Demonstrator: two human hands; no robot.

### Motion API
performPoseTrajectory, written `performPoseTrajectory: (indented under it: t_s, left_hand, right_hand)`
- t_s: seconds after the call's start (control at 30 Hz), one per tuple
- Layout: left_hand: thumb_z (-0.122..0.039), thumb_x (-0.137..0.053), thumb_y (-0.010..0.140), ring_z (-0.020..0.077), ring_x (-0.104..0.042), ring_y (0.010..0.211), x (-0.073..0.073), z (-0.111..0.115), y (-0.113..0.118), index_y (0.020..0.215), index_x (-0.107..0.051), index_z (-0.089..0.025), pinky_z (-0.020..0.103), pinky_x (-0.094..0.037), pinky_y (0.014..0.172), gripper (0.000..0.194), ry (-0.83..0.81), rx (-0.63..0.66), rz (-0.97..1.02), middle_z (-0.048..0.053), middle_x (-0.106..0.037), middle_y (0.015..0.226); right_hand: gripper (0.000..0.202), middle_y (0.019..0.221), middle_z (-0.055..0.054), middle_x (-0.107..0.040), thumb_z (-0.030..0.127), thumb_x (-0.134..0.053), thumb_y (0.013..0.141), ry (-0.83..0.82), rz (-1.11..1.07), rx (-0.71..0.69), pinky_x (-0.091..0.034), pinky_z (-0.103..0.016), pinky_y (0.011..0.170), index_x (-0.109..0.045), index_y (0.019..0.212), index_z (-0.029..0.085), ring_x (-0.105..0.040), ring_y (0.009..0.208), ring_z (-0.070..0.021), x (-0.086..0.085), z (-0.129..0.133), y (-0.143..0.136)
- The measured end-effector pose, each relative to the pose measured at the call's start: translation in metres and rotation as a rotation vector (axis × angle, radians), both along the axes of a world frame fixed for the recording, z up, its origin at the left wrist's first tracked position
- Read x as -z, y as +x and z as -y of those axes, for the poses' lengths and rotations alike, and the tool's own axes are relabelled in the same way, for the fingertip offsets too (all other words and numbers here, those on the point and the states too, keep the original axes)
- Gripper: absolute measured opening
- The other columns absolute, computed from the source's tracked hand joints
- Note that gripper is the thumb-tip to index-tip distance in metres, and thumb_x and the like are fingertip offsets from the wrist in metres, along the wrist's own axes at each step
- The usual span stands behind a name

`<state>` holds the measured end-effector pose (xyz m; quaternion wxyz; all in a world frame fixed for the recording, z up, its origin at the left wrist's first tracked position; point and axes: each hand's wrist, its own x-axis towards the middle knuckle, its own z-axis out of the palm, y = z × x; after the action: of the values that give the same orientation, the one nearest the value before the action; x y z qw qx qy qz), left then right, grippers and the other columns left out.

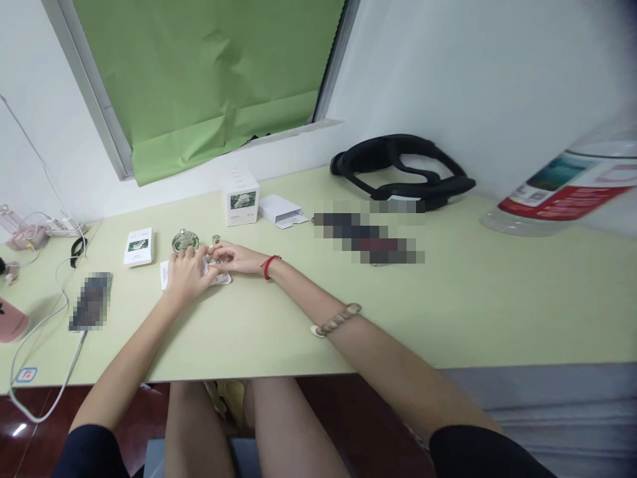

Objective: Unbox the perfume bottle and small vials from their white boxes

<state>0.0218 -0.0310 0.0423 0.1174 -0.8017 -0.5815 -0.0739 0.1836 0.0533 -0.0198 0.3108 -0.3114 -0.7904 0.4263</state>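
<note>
Both hands meet over a white printed piece of card [221,279] lying on the desk, perhaps a flattened small box; much of it is hidden under my fingers. My left hand [188,275] is on top of the card with bent fingers pressing it. From the right, my right hand [239,259] pinches at the card's edge, fingers curled in beside the left fingertips. Just behind my left fingers sits a round clear glass bottle [185,239] with pale green contents. A small shiny cap-like piece [215,239] stands just beyond my right fingertips.
A white box with a flower picture [138,246] lies left; similar boxes [242,202] stand behind, beside an opened white carton [281,210]. A charging phone [91,301], a blurred dark object [368,238], a black headset [403,169] and a large plastic bottle [562,186] surround the workspace.
</note>
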Motion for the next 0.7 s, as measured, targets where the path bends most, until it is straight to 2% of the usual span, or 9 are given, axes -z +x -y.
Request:
performPoseTrajectory:
  t_s: [0.2, 0.4, 0.53, 0.7]
  left_hand:
    - [-0.044, -0.043, 0.088, 0.0262, -0.057, 0.099, -0.004, -0.001, -0.001, 0.114, -0.055, -0.022, 0.035, -0.035, 0.083, 0.036, 0.021, -0.021, -0.034, 0.009, -0.061, 0.105]
    - [-0.039, -0.044, 0.087, 0.0254, -0.056, 0.101, -0.003, -0.004, -0.003, 0.116, -0.055, -0.023, 0.035, -0.036, 0.084, 0.035, 0.051, -0.031, -0.033, 0.008, -0.062, 0.105]
    - [-0.039, -0.044, 0.087, 0.0254, -0.057, 0.101, -0.003, -0.005, -0.003, 0.116, -0.056, -0.023, 0.036, -0.036, 0.084, 0.035, 0.054, -0.033, -0.023, 0.008, -0.062, 0.106]
    - [-0.038, -0.044, 0.087, 0.0248, -0.057, 0.102, -0.003, -0.005, -0.004, 0.117, -0.056, -0.024, 0.036, -0.036, 0.086, 0.036, 0.053, -0.034, 0.002, 0.008, -0.062, 0.109]
  right_hand:
    - [0.048, 0.116, -0.010, -0.051, 0.060, -0.070, 0.060, -0.057, -0.044, -0.006, -0.042, -0.038, 0.092, -0.067, 0.082, 0.017, -0.052, 0.104, -0.0211, -0.005, -0.001, 0.005]
    - [0.052, 0.115, -0.009, -0.052, 0.062, -0.072, 0.057, -0.130, -0.098, 0.029, -0.033, -0.038, 0.103, -0.069, 0.081, 0.017, -0.049, 0.113, -0.0231, -0.009, 0.000, 0.008]
    - [0.056, 0.116, -0.010, -0.053, 0.065, -0.071, 0.054, -0.159, -0.125, 0.057, -0.031, -0.039, 0.105, -0.070, 0.082, 0.016, -0.048, 0.115, -0.0247, -0.011, 0.001, 0.009]
    - [0.055, 0.108, -0.008, -0.060, 0.063, -0.071, 0.057, -0.191, -0.142, 0.037, -0.030, -0.041, 0.106, -0.070, 0.087, 0.017, -0.050, 0.113, -0.0241, -0.014, 0.002, 0.010]
